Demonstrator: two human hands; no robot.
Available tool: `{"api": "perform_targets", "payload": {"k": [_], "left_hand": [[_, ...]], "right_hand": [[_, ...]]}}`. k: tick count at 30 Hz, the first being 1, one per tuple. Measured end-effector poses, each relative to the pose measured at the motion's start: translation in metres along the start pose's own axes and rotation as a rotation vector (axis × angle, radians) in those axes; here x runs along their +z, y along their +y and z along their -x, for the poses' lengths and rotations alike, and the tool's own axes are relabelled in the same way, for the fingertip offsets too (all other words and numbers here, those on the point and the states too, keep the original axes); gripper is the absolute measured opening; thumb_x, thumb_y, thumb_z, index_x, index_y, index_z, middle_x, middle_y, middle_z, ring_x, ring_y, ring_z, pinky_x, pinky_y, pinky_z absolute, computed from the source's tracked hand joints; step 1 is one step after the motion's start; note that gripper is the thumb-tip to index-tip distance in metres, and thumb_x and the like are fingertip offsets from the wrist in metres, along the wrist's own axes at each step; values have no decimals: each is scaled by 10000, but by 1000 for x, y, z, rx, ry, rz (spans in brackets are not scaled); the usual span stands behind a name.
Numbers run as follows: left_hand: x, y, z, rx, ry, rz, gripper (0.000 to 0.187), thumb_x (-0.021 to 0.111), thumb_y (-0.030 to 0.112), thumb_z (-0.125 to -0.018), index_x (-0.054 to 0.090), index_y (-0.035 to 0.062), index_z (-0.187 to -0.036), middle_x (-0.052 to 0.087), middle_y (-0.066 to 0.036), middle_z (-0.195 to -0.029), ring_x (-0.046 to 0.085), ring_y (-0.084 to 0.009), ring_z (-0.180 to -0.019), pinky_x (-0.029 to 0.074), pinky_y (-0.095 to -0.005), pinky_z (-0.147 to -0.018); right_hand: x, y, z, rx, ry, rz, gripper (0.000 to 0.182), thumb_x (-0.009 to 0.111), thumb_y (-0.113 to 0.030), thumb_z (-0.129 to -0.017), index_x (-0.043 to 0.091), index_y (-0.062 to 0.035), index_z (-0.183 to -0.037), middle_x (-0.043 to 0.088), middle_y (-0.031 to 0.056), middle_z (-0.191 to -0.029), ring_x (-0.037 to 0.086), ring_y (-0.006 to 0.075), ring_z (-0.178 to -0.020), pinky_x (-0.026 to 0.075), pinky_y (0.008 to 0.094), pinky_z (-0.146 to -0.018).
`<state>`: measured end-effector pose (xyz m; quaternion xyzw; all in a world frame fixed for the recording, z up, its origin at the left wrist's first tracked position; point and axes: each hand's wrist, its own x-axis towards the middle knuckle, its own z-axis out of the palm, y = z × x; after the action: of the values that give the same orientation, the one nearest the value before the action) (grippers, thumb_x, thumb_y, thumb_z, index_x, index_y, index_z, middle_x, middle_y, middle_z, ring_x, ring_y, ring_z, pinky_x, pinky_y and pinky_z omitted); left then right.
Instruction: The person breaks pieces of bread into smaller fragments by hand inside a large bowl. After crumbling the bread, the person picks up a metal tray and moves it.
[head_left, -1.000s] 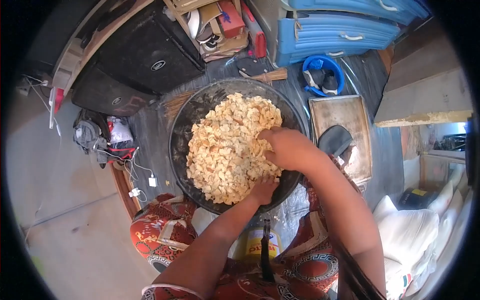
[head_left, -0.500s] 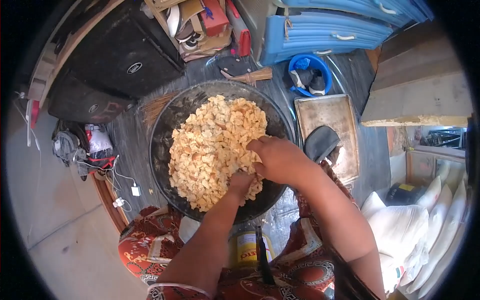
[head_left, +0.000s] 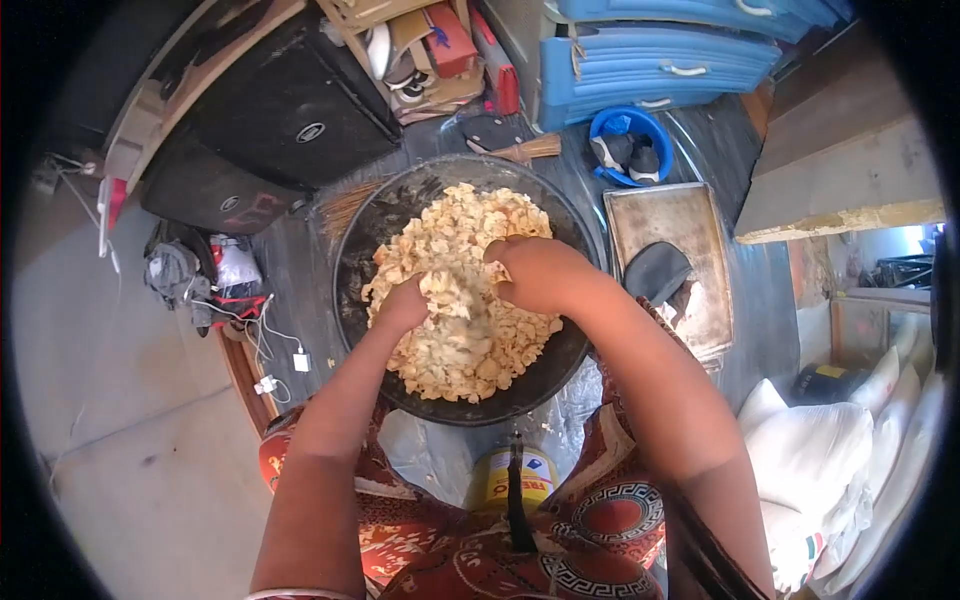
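Observation:
A wide black basin (head_left: 350,290) stands between my knees, heaped with pale, broken bread-like pieces (head_left: 470,350). At the heap's left side my left hand (head_left: 403,305) is curled round a clump of the pieces, some of them blurred as they fall beside it. My right hand (head_left: 535,272) reaches in from the right, its fingers bent round pieces at the upper right of the heap; its fingertips are partly hidden among them.
Beyond the basin lie a straw broom (head_left: 535,148) and a blue bucket (head_left: 665,150) with shoes. A metal tray (head_left: 627,215) holding a dark cap (head_left: 657,272) is at the right. White sacks (head_left: 810,450) stand lower right; black speakers (head_left: 290,110) upper left; a yellow tin (head_left: 497,478) below.
My left hand has moved up and left from the lower part of the heap and now holds pieces. My right hand stays at the heap's right side. The whole view has shifted slightly.

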<state>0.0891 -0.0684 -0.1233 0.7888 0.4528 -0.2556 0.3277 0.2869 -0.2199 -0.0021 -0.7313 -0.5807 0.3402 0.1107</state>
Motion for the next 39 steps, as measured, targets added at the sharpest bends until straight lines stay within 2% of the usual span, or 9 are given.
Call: {"api": "perform_targets", "payload": {"k": [4,8,14,19,22,26,30,32,39], "left_hand": [[-20,-1,34,260,110,545,482,584,170,-817,472,11,-1258,624,-130,-1078,611,-247,-917,480,-360,-804],[-59,10,88,-19,-205,1098,366,539,136,-838,525,13,-1183,603,-114,-1080,604,-190,-918,498,-317,-778],[-71,25,136,176,-27,1135,388,546,79,-824,493,11,-1201,615,-86,-1035,616,-190,-875,505,-316,-755],[-80,23,122,239,-65,1245,405,546,23,-782,504,-14,-1183,618,-83,-1033,614,-170,-887,493,-306,-777],[-88,26,118,293,-133,1219,421,519,-8,-763,507,-26,-1183,615,-81,-1046,609,-167,-916,483,-310,-801],[-90,23,109,240,-157,1344,319,576,67,-804,553,-29,-1107,635,-107,-994,630,-177,-841,511,-312,-764],[-90,21,103,292,-105,1288,276,605,149,-832,581,-35,-1036,638,-95,-983,628,-154,-801,511,-300,-739],[-91,16,101,276,-117,1275,270,604,155,-834,582,-26,-1034,639,-88,-975,626,-154,-796,508,-298,-735],[-88,7,97,267,-145,1156,184,558,151,-839,577,48,-990,616,-38,-931,594,-125,-834,482,-277,-695]], "right_hand": [[3,-9,-8,17,-87,-37,503,646,-230,-753,502,-88,-1214,549,200,-1161,536,345,-1071,430,394,-909],[28,-31,-14,-115,-21,-281,613,680,-258,-740,443,-106,-1284,505,217,-1216,509,351,-1118,416,382,-935],[46,-60,-30,-428,252,-498,629,701,-223,-699,454,-97,-1263,525,231,-1162,588,339,-983,466,385,-864],[12,-60,-34,-124,58,-711,513,603,-131,-739,463,-49,-1225,609,208,-926,607,294,-882,465,342,-776],[22,-43,-43,-182,227,-766,441,558,-30,-753,462,-12,-1183,588,98,-945,557,146,-863,447,280,-773],[22,-38,-49,-79,176,-828,397,571,-34,-781,481,-9,-1167,599,76,-945,558,129,-859,450,281,-773],[19,-47,-49,-129,210,-681,348,629,-106,-793,537,-7,-1113,611,85,-933,573,144,-854,453,286,-775],[9,-59,-42,30,123,-653,351,667,-189,-753,586,12,-1028,624,179,-924,608,327,-861,466,373,-782],[15,-48,-41,-168,160,-477,405,704,-207,-726,602,-15,-1068,579,173,-1087,571,287,-1012,445,341,-845]]}}
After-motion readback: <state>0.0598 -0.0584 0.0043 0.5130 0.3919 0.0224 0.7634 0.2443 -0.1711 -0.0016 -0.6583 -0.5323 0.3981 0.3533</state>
